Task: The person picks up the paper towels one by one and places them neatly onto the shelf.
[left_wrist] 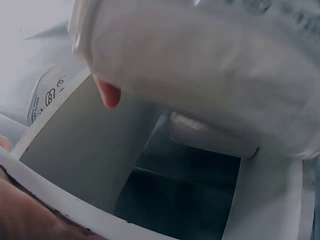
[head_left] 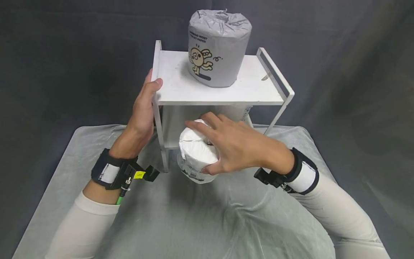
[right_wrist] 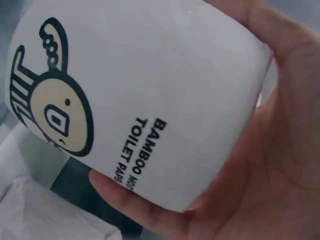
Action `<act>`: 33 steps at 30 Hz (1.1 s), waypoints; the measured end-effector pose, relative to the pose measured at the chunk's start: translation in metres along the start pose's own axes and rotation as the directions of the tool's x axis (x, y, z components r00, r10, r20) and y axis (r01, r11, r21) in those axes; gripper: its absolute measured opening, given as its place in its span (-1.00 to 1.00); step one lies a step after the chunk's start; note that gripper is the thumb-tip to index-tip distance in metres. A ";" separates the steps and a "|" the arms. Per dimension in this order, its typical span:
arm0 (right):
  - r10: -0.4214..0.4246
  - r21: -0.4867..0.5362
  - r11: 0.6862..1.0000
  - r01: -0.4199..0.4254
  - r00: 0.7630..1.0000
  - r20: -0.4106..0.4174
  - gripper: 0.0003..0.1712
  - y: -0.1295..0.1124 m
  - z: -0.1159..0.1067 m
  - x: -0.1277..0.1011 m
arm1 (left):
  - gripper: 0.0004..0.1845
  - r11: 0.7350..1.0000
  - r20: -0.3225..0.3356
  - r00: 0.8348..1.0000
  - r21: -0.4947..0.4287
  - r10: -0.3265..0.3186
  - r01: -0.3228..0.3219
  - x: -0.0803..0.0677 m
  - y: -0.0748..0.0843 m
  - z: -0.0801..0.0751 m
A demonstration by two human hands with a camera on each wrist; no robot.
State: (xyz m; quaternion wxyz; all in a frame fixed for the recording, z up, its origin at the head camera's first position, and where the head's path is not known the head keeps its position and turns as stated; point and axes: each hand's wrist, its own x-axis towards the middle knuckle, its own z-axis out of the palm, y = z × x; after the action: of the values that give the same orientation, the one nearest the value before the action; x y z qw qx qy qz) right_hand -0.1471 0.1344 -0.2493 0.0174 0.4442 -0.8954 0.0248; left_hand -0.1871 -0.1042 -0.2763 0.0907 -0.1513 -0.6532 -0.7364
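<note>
A small white shelf (head_left: 174, 90) stands on the cloth-covered table. My left hand (head_left: 142, 111) grips the upper part of its left side, thumb over the edge. In front of the lower compartment, my right hand (head_left: 239, 144) holds a wrapped toilet paper roll (head_left: 195, 154) from above and the right, fingers spread round it. The right wrist view shows the cartoon and lettering on this roll's wrapper (right_wrist: 165, 75). Close to the left wrist camera, the same roll (left_wrist: 200, 70) overlaps the compartment opening.
Another wrapped toilet paper roll (head_left: 223, 46) stands upright on the top board, between raised side rails (head_left: 276, 73). Partly hidden behind my right hand, a further roll (head_left: 232, 111) sits inside the lower compartment at the right. Grey cloth (head_left: 194, 223) with creases covers the table.
</note>
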 end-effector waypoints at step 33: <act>0.178 0.000 0.984 -0.178 0.984 -0.020 0.21 0.034 0.017 0.046 | -0.18 1.000 0.017 0.999 0.003 0.027 -0.027 0.000 0.001 -0.001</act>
State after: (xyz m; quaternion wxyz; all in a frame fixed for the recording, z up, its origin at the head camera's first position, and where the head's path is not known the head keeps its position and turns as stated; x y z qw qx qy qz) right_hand -0.2022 0.1175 -0.2646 0.0243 0.3623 -0.9313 0.0297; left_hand -0.1864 -0.1055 -0.2753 0.0953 -0.1661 -0.6531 -0.7326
